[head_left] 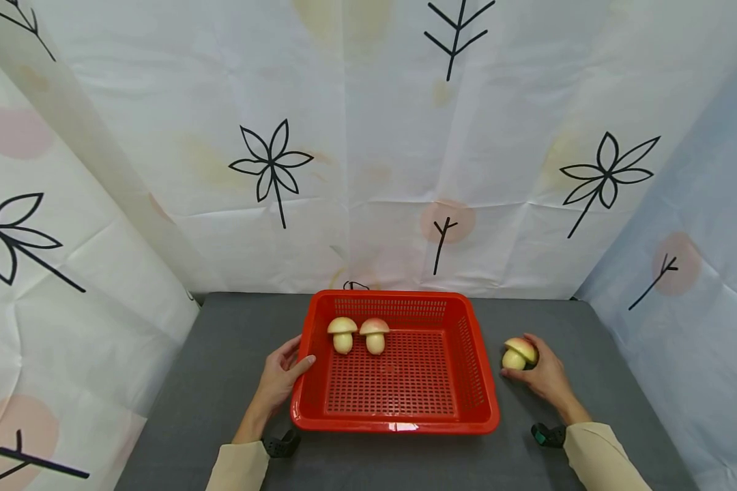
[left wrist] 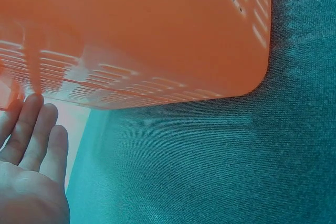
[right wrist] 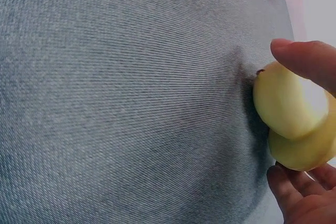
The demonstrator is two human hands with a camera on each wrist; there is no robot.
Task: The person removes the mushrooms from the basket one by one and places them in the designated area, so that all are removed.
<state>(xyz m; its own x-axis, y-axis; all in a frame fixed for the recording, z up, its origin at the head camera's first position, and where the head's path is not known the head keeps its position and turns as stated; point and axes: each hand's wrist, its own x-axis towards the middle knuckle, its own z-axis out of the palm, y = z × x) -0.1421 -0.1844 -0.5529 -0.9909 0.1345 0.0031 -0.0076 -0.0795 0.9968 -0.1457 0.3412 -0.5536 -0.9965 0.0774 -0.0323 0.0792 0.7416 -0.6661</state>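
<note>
A red plastic basket sits on the grey table, with two toy mushrooms lying side by side in its upper left part: one pale yellow, one with a pinkish cap. My left hand holds the basket's left side, thumb over the rim and fingers along the outer wall. In the left wrist view, those fingers reach up beside the basket wall. Right of the basket, my right hand grips a third toy mushroom, yellow with a reddish cap. Thumb and fingers lie on opposite sides of this mushroom.
Grey cloth-like table surface extends around the basket. A white patterned curtain hangs behind the table, with further sheets at left and right. A thin dark wire loop shows behind the basket's far rim.
</note>
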